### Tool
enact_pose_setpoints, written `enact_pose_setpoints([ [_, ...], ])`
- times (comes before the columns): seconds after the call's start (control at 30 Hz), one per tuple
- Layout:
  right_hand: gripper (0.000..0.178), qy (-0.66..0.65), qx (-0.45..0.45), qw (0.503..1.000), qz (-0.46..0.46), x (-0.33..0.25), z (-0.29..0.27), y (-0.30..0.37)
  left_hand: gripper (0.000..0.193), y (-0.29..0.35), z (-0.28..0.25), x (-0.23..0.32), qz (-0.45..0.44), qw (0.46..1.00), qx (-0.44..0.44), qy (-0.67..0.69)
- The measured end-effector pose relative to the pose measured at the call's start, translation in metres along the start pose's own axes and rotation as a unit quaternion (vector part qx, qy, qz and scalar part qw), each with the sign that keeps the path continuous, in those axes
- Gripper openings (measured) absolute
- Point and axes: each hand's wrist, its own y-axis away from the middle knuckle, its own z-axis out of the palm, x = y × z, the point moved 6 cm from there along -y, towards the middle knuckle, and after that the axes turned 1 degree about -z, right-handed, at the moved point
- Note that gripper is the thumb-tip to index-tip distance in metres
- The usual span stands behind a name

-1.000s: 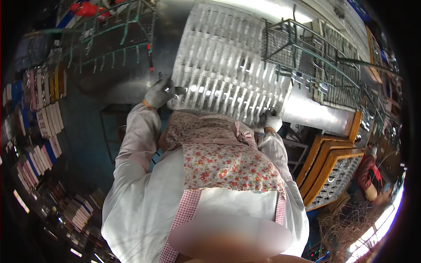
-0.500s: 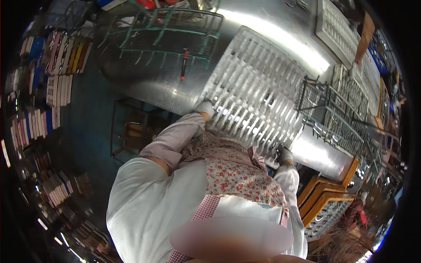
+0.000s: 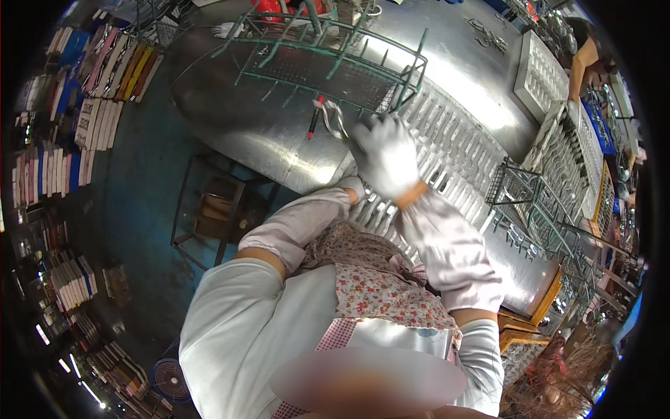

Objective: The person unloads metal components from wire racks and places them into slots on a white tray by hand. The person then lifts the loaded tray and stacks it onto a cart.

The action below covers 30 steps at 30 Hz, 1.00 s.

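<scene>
A pale tray (image 3: 453, 143) with rows of narrow, shiny metal pieces lies on the steel table in front of me. My right hand (image 3: 389, 155), in a white glove, is raised over the tray's left part, its fingers curled and blurred. Curved shiny metal pieces (image 3: 337, 120) stick out leftward from its fingertips; their exact kind is unclear. At the tray's near left edge rests my left hand (image 3: 354, 186), also gloved, with its fingers mostly hidden. Left of the metal pieces, a red and black marker (image 3: 316, 117) lies on the table.
A green wire rack (image 3: 342, 52) stands at the far left, overlapping the tray's corner in view. Another wire basket (image 3: 516, 187) is on the right, beside more filled trays (image 3: 569, 143). A co-worker's arm (image 3: 581, 70) reaches in at far right. A metal stand (image 3: 216, 209) is left of the table.
My right hand has left the tray's near right corner and swung up and left across it, now with shiny metal pieces. My left hand stays at the near left edge. The view has shifted.
</scene>
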Motion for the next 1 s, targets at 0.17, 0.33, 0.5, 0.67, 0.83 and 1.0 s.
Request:
enact_pose_setpoints([
  [0.17,0.015,0.157,-0.133,0.974,0.097,0.041,0.045,-0.074,0.053,0.044,-0.05,0.012,-0.144,0.98,-0.101,0.097],
  [0.33,0.019,0.052,-0.183,0.973,0.134,0.066,0.061,-0.072,0.025,0.142,-0.226,0.034,0.038,0.944,0.055,0.323],
  [0.5,0.026,0.093,-0.133,0.986,-0.033,0.005,0.029,0.004,0.024,0.183,-0.37,0.042,0.12,0.939,0.301,0.115],
  [0.67,0.031,-0.047,-0.003,0.993,-0.113,0.006,0.036,0.12,0.009,0.116,-0.408,0.067,0.284,0.78,0.404,-0.383],
  [0.83,0.016,-0.135,-0.175,0.925,0.308,0.106,0.084,0.263,0.02,0.018,-0.406,0.019,0.157,0.858,0.253,-0.419],
  [1.0,0.025,-0.178,-0.056,0.748,0.637,0.175,0.108,0.438,0.02,0.039,-0.404,0.034,0.16,0.913,0.25,-0.28],
])
